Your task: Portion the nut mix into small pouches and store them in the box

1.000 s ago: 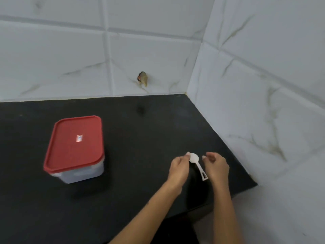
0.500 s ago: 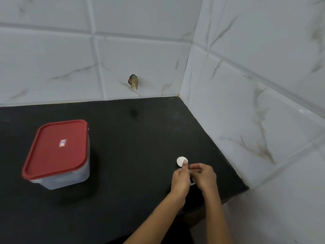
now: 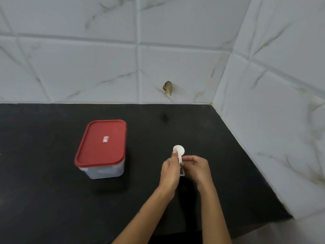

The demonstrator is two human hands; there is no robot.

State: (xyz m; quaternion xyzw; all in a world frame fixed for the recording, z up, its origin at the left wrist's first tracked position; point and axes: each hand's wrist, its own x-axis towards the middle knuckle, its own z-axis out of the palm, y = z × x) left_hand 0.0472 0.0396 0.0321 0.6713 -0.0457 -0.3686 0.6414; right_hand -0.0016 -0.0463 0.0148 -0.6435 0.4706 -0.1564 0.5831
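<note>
Box (image 3: 101, 152) with the red lid (image 3: 102, 142) on sits on the black counter (image 3: 52, 199), well apart to the left of both hands. We hold a white scoop (image 3: 179, 153) between them: left hand (image 3: 170, 170) pinches its handle, forefinger up near the bowl; right hand (image 3: 197, 167) has its fingers curled at the handle too. Scoop's long axis runs away from us, bowl at the far end. No pouches or nut mix in view. We judge the left hand nearer the box, so the lid falls to it.
</note>
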